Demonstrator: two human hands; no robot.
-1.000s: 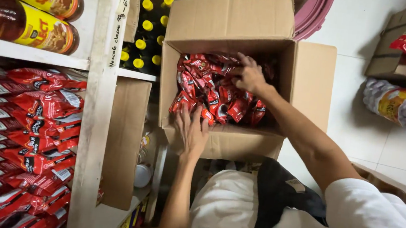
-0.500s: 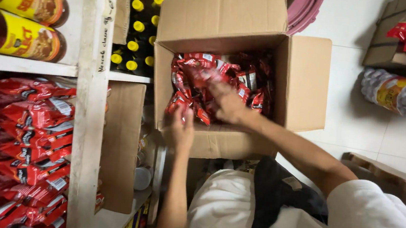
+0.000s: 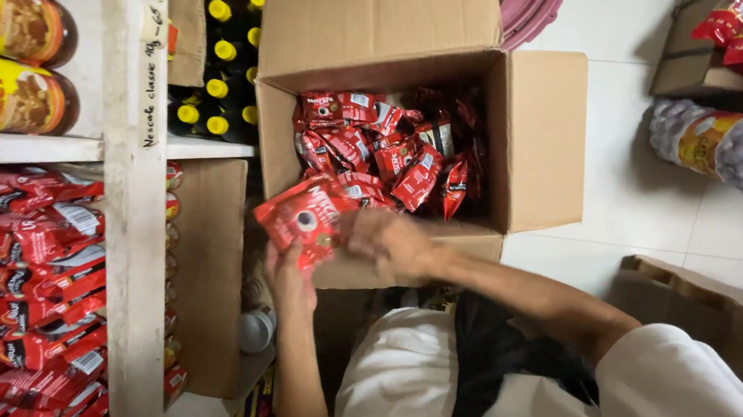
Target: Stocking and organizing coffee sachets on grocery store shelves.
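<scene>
An open cardboard box (image 3: 535, 143) sits in front of me, filled with several small red sachets (image 3: 378, 149). My left hand (image 3: 288, 283) and my right hand (image 3: 391, 243) are together at the box's near edge, both holding a small bunch of red sachets (image 3: 304, 218) lifted just outside the box. My right forearm reaches in from the lower right across my white shirt.
A white shelf post (image 3: 127, 210) stands at left. Dark bottles with yellow labels (image 3: 5, 23) lie on the upper shelf, stacked red sachets (image 3: 23, 282) below. Yellow-capped bottles (image 3: 222, 55) stand behind. A wrapped bundle of packets (image 3: 736, 150) and cardboard boxes (image 3: 711, 299) sit at right.
My right hand has come out of the box with red sachets and met my left hand at the near edge. The view has dropped slightly.
</scene>
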